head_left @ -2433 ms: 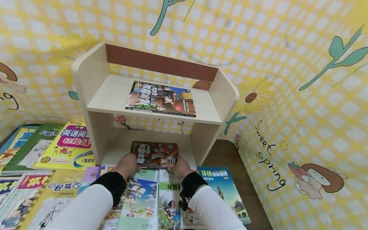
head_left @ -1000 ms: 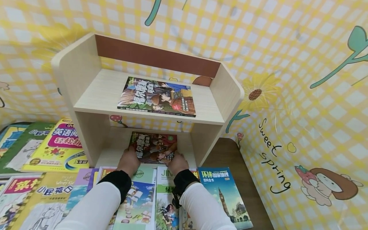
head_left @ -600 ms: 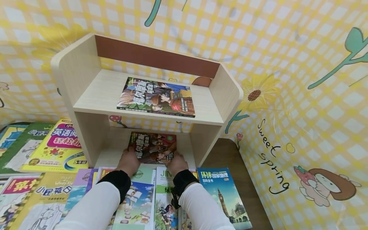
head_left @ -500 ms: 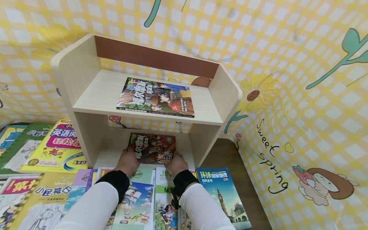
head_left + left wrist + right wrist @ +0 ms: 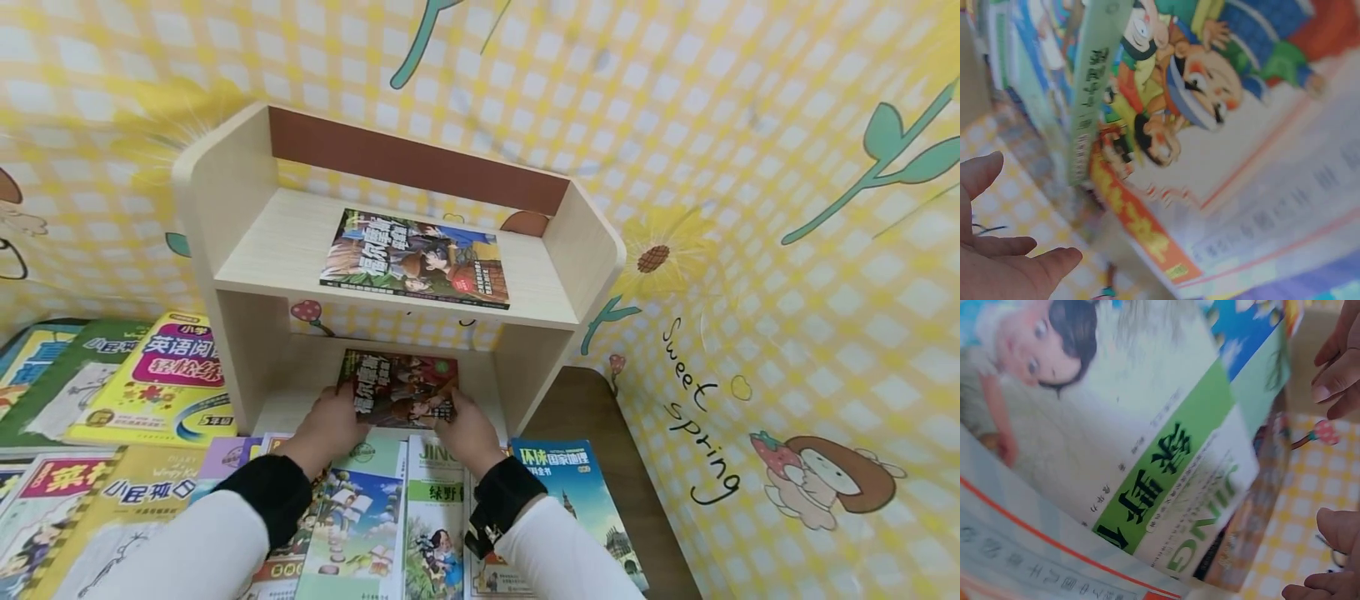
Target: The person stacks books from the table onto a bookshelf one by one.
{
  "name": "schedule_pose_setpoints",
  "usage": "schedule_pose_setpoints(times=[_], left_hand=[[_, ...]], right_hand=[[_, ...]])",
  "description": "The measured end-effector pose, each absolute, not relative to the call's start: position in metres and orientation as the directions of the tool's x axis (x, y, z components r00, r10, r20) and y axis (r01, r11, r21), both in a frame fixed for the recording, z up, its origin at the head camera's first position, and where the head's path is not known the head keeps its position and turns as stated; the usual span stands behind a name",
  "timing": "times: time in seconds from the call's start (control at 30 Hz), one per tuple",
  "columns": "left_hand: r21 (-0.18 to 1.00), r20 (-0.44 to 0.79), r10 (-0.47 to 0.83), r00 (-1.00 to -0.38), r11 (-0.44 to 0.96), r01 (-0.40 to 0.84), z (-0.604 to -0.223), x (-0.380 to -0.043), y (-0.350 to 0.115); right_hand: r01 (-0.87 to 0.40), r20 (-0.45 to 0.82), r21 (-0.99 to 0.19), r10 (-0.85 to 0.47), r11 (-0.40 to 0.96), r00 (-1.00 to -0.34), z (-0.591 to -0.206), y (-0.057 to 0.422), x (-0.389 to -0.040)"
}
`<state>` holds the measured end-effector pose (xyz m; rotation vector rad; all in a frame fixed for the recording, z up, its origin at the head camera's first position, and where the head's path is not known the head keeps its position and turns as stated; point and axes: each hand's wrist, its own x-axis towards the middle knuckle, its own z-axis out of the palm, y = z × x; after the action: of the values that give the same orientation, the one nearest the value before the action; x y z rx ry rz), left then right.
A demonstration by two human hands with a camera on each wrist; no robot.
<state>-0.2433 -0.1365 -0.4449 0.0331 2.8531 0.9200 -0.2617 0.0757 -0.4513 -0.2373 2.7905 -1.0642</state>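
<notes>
A dark red paperback book with white lettering lies flat on the lower board of a small wooden bookshelf. My left hand is at its left edge and my right hand at its right edge. In the left wrist view, the thumb and fingers of the left hand are spread apart with nothing between them. The right wrist view shows loose, parted fingers too. A similar book lies on the upper board.
In front of the shelf lie several books, among them a green-and-blue one and a blue one. More stand to the left, including a yellow workbook. The shelf's side panel bounds the lower opening. Yellow checked cloth hangs behind.
Since the earliest frame the book has slid deeper onto the lower board. Over the last half second my fingers have loosened at its edges and my wrists have moved apart. The head view has shifted.
</notes>
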Motion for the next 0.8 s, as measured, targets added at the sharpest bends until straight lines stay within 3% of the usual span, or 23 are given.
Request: schedule_pose_setpoints(times=[0.1, 0.33, 0.53, 0.8], left_hand=[[0.540, -0.089, 0.082, -0.993, 0.842, 0.021, -0.438, -0.230, -0.138], [0.426, 0.077, 0.097, -0.992, 0.897, 0.120, -0.430, -0.184, -0.144], [0.378, 0.135, 0.067, -0.989, 0.919, 0.114, -0.434, -0.150, -0.154], [0.351, 0.073, 0.048, -0.996, 0.934, 0.071, -0.439, -0.123, -0.163]], right_hand=[[-0.131, -0.038, -0.721, -0.227, 0.681, -0.973, -0.446, 0.083, -0.249], [-0.180, 0.047, -0.716, -0.211, 0.674, -0.976, -0.445, 0.113, -0.208], [-0.018, -0.006, -0.703, -0.031, 0.711, -0.999, -0.452, 0.153, -0.181], [0.233, -0.095, -0.642, 0.226, 0.731, -0.969, -0.476, 0.229, -0.167]])
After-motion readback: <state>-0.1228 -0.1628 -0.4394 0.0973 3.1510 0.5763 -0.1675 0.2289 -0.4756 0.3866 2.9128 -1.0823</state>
